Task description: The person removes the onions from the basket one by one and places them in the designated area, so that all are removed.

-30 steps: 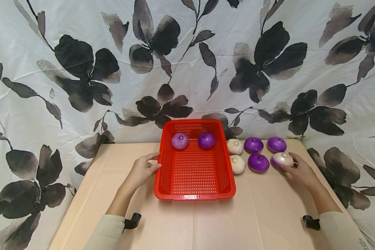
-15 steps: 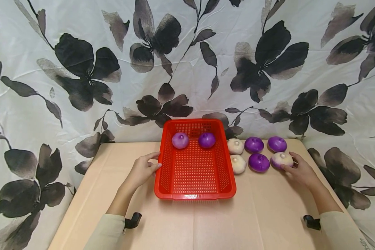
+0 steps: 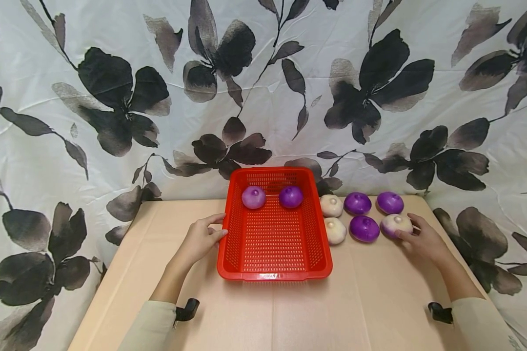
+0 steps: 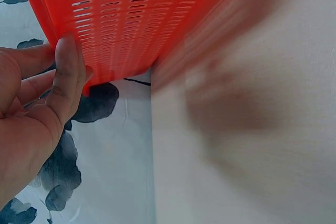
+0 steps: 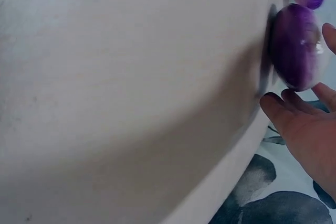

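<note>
My left hand (image 3: 200, 237) holds the left rim of a red plastic basket (image 3: 274, 276), thumb and fingers at its edge. In the left wrist view, fingertips lie against the slotted basket wall (image 4: 131, 24). Inside the basket, at its far end, sit a pale purple onion (image 3: 253, 197) and a darker purple onion (image 3: 291, 197). On the right, my right hand (image 3: 426, 239) has its thumb and fingers around the near right end of a white-and-purple onion (image 3: 396, 225). The right wrist view shows this onion (image 5: 295, 48) beside the spread fingers of the hand (image 5: 310, 135).
Right of the basket, two white onions (image 3: 331, 205) and several purple onions (image 3: 364, 228) stand in two rows near the table's (image 3: 298, 317) far edge. A floral cloth (image 3: 263, 97) hangs behind the table.
The white-and-purple onion has turned slightly under my right hand, showing more white on top. My left hand and the basket have stayed in place.
</note>
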Available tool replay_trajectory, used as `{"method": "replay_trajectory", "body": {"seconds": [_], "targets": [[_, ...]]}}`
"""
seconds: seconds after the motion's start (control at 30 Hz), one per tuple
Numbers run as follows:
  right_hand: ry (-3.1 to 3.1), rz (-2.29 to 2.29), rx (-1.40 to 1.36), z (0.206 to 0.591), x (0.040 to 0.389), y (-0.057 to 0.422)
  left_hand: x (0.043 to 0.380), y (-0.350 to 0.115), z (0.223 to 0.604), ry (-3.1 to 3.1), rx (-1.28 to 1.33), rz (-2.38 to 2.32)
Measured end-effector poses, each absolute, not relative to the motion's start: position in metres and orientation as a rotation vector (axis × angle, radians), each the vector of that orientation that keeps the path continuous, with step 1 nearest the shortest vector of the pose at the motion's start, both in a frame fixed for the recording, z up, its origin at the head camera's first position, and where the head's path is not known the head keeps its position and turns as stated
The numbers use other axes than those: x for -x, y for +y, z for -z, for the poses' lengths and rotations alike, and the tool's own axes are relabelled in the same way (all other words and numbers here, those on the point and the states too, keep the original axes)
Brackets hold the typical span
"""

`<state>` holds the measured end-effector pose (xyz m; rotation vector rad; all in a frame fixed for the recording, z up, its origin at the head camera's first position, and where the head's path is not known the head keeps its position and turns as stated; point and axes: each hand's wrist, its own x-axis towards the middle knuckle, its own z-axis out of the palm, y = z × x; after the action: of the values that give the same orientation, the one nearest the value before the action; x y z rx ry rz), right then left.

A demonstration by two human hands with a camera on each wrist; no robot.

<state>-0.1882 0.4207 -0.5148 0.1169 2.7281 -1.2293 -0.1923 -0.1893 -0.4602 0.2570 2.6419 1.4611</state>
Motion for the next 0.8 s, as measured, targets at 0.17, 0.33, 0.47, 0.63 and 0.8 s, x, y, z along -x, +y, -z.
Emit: {"method": "replay_trajectory", "body": {"seconds": [0.17, 0.33, 0.47, 0.63, 0.8], "targets": [[2.790, 1.262, -0.090, 0.495, 0.190, 0.416, 0.192, -0.188, 0.459, 2.638, -0.263, -1.467], [2.879, 1.286, 0.031, 0.469, 0.197, 0.398, 0.192, -0.188, 0.458, 2.643, -0.261, -1.463], [2.898, 1.263, 0.109, 0.450, 0.209, 0.375, 0.192, -0.188, 0.457, 2.645, -0.255, -1.462], [2.869, 1.268, 0.191, 0.430, 0.226, 0.343, 0.192, -0.187, 0.457, 2.639, -0.261, -1.469], [2.821, 1.285, 0.277, 0.415, 0.246, 0.310, 0.192, -0.188, 0.458, 2.635, -0.268, -1.477]]}}
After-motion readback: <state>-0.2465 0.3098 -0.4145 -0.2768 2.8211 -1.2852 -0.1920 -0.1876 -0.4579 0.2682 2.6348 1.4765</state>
